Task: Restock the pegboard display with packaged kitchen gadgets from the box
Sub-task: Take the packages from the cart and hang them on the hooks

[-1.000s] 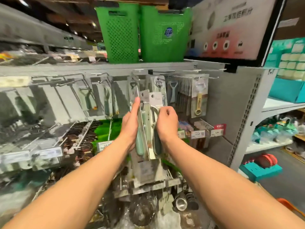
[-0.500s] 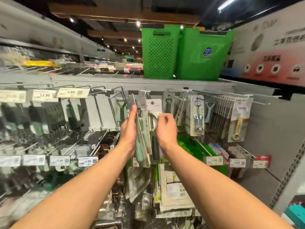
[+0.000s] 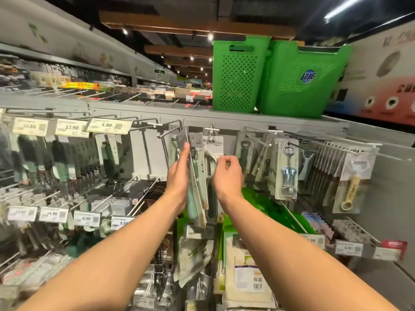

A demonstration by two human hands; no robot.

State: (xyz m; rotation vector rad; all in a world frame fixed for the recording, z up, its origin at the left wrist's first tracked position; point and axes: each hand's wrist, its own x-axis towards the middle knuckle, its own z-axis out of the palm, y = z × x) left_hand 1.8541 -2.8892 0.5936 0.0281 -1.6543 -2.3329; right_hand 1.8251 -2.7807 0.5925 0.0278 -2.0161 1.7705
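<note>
Stack lifted since a second ago: packaged peelers upright, long axis 12-to-6, left hand flat against them at 9, right hand grip pinching their card at 3, hook at 11, nearer the left.

- Small round ceiling spotlights and a long white strip light at top right glow against a dark ceiling; the aisle below is moderately bright.
- Two green perforated plastic baskets catch that light strongly and look saturated.
- The grey-and-white carded gadget packs at centre are fairly sharp and evenly lit.
- Dark hanging goods at far left smear with blur; the lower corners are soft.
- Wide-angle distortion bows the grey metal shelf edge and stretches the frame's edges.
</note>
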